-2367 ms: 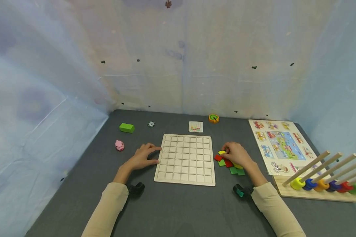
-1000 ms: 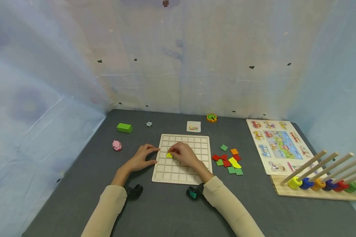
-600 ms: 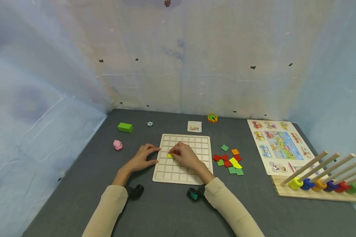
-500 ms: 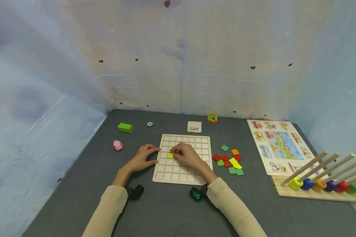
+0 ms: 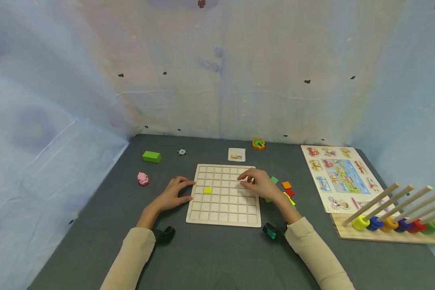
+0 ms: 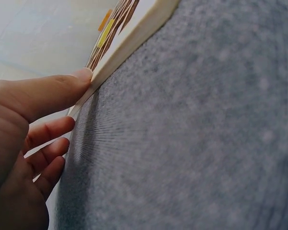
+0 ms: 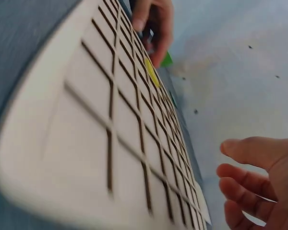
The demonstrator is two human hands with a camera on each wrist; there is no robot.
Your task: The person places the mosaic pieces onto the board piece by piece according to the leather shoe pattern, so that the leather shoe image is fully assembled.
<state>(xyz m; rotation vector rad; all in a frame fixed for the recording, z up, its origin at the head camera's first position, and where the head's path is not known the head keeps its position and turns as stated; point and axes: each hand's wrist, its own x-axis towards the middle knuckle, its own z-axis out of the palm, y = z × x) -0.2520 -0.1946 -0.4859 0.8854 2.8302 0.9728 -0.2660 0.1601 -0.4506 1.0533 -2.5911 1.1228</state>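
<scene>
A pale wooden grid board [image 5: 226,215] lies flat on the dark table. One yellow square tile [image 5: 207,190] sits in a cell toward its left side. My left hand [image 5: 171,194] rests at the board's left edge, thumb and forefinger touching it; in the left wrist view the thumb [image 6: 62,91] presses against the rim. My right hand [image 5: 259,184] hovers over the board's right part, fingers loosely bent, nothing between them in the right wrist view. Behind and beside it lie loose tiles, among them an orange tile [image 5: 286,185] and a red tile [image 5: 289,192]; the hand and wrist hide several.
Beyond the board lie a small pattern card [image 5: 237,154], a tree-shaped piece [image 5: 258,144] and a round chip [image 5: 182,152]. A green block [image 5: 152,156] and a pink pig figure [image 5: 143,178] are at left. At right stand a picture puzzle [image 5: 313,181] and a peg rack [image 5: 384,235].
My right hand brought a yellow tile from the pile onto the board, let it go, and has moved back right toward the pile. The left hand has stayed at the board's edge.
</scene>
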